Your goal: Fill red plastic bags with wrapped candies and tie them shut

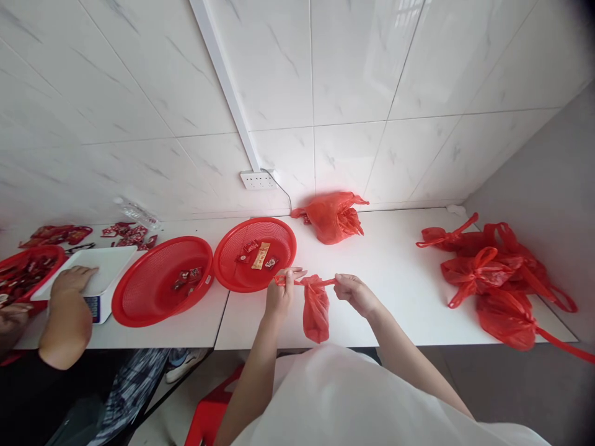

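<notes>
A small filled red plastic bag point(316, 313) hangs between my hands near the table's front edge, its handles pulled out to either side. My left hand point(281, 291) is closed on one handle, with some fingers stretched out. The other handle is pinched in my right hand point(356, 293). Just beyond my left hand is a red plastic basket point(224, 246) holding a few small red packets and a tan-wrapped bar point(261, 255). What the bag contains is hidden by the plastic.
Several tied red bags point(499, 266) lie heaped at the right. A bunched red bag point(335, 217) rests by the wall. Leftward are another red basket point(134, 291), a white scale point(106, 266) under a co-worker's hand point(74, 279), and a clear bottle point(137, 212). A red stool point(209, 412) stands below.
</notes>
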`<state>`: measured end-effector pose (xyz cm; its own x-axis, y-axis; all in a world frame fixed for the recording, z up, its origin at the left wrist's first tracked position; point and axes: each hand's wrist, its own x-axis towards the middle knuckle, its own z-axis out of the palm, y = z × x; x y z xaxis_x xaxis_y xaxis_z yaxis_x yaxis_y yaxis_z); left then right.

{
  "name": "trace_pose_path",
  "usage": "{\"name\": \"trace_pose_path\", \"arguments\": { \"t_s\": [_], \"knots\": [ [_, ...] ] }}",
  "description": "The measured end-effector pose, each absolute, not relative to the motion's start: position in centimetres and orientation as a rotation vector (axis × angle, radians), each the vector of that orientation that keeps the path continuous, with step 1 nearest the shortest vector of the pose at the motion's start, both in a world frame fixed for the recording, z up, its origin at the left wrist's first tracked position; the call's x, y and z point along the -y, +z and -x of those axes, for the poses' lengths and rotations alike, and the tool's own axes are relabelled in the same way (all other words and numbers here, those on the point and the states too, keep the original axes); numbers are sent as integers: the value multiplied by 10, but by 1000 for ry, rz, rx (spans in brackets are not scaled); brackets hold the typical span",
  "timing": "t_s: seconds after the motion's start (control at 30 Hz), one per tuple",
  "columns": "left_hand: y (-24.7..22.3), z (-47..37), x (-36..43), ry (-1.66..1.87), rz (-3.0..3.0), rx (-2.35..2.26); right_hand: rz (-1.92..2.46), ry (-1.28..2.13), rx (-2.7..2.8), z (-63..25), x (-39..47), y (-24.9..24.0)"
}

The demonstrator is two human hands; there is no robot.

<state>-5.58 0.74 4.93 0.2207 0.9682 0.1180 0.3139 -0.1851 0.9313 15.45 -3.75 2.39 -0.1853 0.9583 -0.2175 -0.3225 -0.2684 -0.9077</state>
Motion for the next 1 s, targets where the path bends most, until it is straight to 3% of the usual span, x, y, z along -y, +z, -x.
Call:
{"name": "trace_pose_path", "arguments": {
  "t_s": [0.3,0.57,0.77,0.87,1.0],
  "knots": [
    [32,70,-14,819,-1808,-1911,1177,1319,715,-187,35,13],
    [-5,68,-30,474,-1421,-1755,1369,1137,717,-199,22,-6],
    [-49,61,-17,418,-1368,-1585,2039,579,1444,-189,30,-16],
    [-53,62,-7,452,-1341,-1516,2022,378,1793,-163,34,-22],
    [-54,73,2,426,-1433,-1373,1763,460,2148,-115,34,-40]
  ]
}}
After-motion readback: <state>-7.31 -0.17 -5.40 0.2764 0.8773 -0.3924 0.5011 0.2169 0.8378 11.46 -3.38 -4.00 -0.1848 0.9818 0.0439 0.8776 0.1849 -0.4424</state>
